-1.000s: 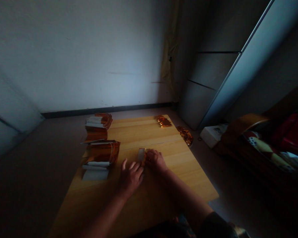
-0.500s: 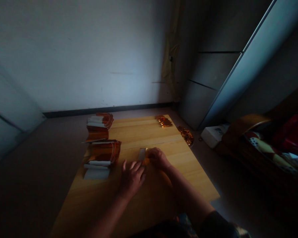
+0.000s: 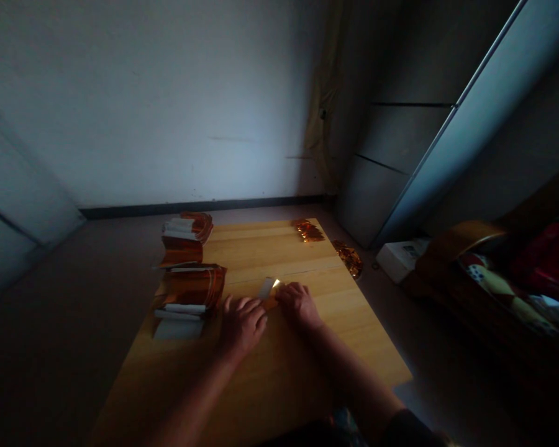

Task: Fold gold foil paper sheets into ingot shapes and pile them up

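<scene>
A small gold foil sheet (image 3: 268, 289) with a white back lies on the wooden table (image 3: 279, 372) between my hands. My left hand (image 3: 241, 324) rests fingers-down on the sheet's near left part, its fingers bent and close together. My right hand (image 3: 298, 303) pinches the sheet's right edge with curled fingers. Just left of my left hand stands a stack of gold and white sheets (image 3: 190, 295). The scene is dim and fine detail of the fingers is hard to read.
A second stack of sheets (image 3: 185, 236) sits at the table's far left. Folded gold pieces (image 3: 308, 230) lie at the far right corner, with more (image 3: 350, 257) on the floor beside it. A white box (image 3: 403, 259), a cupboard and bedding are to the right.
Both hands have shifted slightly on the sheet; my left hand moved up closer to it, and the sheet's top edge now catches a glint of light.
</scene>
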Action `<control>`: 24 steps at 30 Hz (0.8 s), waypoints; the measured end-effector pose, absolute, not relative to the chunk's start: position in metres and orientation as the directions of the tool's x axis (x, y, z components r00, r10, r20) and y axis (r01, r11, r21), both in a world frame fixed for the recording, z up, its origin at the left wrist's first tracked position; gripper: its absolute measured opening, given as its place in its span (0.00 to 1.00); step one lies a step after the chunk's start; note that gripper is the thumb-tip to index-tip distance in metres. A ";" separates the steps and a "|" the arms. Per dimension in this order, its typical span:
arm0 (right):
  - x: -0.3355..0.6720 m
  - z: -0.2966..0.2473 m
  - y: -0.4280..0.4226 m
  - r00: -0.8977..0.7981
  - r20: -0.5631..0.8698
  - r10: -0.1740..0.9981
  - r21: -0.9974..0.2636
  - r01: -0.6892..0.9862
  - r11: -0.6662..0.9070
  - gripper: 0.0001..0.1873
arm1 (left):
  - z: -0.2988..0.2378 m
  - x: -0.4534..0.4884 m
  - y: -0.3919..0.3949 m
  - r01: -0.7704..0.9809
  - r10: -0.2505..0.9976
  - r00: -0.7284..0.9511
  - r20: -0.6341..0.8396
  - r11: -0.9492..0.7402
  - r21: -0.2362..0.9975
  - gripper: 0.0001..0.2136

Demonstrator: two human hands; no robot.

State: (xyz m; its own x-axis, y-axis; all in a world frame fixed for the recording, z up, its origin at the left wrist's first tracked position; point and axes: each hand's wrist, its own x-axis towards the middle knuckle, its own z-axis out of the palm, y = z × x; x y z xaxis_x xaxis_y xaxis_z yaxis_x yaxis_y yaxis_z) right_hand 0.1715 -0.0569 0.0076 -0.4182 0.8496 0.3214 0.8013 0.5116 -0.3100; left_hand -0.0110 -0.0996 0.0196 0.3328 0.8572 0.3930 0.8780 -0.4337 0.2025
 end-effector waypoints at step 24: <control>0.187 0.016 -0.052 -0.587 0.260 0.767 -0.151 0.760 0.632 0.08 | 0.011 -0.011 -0.069 0.899 0.796 0.321 0.513 -0.426 0.099 0.11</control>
